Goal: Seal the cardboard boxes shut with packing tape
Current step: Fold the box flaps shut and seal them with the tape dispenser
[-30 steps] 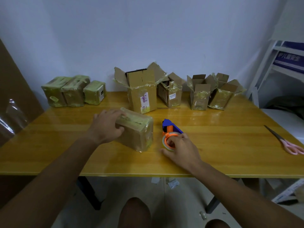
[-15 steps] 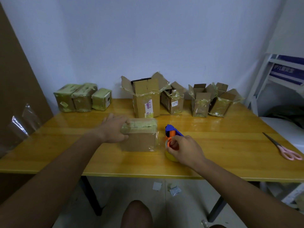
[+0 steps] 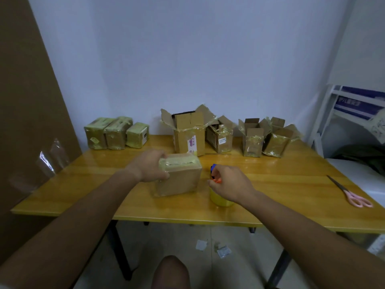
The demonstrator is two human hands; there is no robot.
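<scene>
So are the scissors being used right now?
No, the scissors lie untouched at the table's right edge, while the right hand grips the tape dispenser and the left hand holds a box.

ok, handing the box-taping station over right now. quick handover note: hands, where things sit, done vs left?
Left hand grips the left end of the taped box at mid-table.
Right hand holds the tape dispenser, standing on the table just right of that box.
Done: three sealed boxes in a row at the back left; the box in hand has tape over its top.
Left: four open boxes along the back, flaps up.
Scissors lie near the table's right edge.
</scene>
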